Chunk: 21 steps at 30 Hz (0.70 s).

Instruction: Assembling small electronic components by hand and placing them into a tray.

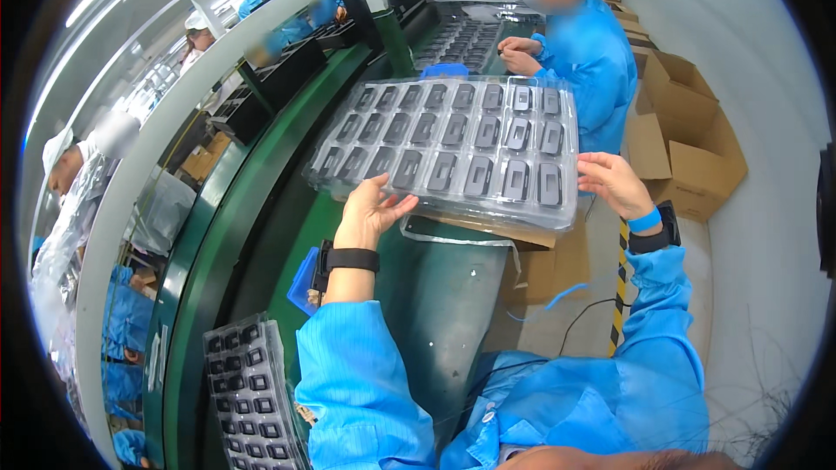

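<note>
Both hands support one clear blister tray [453, 144] of small dark parts, held tilted above the green bench [261, 235], clear of its surface. The left hand [370, 209] is under the tray's near edge towards its left corner, palm up, fingers spread and touching the underside; it props rather than clenches. The right hand [614, 181] is at the tray's near right corner, fingers curled round the edge in a light grasp. Each wrist carries a dark band; the right also shows a blue strap.

The tray holds three rows of dark rectangular parts in moulded pockets. It appears to be a stack of several trays, but the layers cannot be counted.

Below the tray's near edge sits a brown carton [531, 265] with a clear liner bag at its mouth, just beside the bench's right edge. A second tray [252, 392] of smaller dark parts lies at the near left corner of the bench. A blue item [305, 283] lies on the bench beside the left wrist; its kind cannot be told.

Beyond the held tray, a co-worker [583, 52] in a blue smock stands at the bench's far right edge, hands on further trays [461, 39]. Open cartons [688, 148] stand on the floor to the right.
</note>
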Each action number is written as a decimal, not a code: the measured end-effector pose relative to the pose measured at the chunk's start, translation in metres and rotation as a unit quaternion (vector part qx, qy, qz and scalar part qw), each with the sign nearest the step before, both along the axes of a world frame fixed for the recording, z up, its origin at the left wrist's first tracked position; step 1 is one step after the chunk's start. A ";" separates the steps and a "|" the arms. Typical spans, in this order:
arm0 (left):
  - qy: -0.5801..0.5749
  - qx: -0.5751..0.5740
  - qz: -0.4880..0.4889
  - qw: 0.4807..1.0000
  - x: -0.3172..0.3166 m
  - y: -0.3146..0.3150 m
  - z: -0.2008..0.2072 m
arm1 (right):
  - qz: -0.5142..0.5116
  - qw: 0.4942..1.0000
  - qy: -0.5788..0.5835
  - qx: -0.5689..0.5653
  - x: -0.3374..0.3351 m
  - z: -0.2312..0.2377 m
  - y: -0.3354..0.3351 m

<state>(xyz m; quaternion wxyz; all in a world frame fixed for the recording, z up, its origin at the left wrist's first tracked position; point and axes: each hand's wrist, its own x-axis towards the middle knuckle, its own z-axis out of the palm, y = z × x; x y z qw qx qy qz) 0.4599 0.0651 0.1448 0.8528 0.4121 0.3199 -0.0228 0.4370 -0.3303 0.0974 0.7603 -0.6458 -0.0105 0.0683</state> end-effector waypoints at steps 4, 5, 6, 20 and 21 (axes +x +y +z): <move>-0.021 -0.016 -0.022 0.999 -0.006 -0.008 -0.006 | -0.022 1.000 -0.002 -0.006 0.003 0.005 0.003; -0.020 -0.016 -0.024 0.999 -0.008 -0.006 -0.009 | -0.027 1.000 0.009 0.003 0.001 0.007 0.005; -0.029 -0.025 -0.038 0.999 -0.010 -0.007 -0.012 | -0.033 0.999 0.010 0.001 0.001 0.008 0.005; 0.008 -0.088 -0.014 0.996 -0.015 -0.024 -0.009 | 0.075 0.985 0.061 0.144 0.018 0.027 0.012; -0.012 -0.116 -0.015 0.993 -0.015 -0.022 -0.011 | 0.069 0.979 0.079 0.177 0.022 0.028 0.014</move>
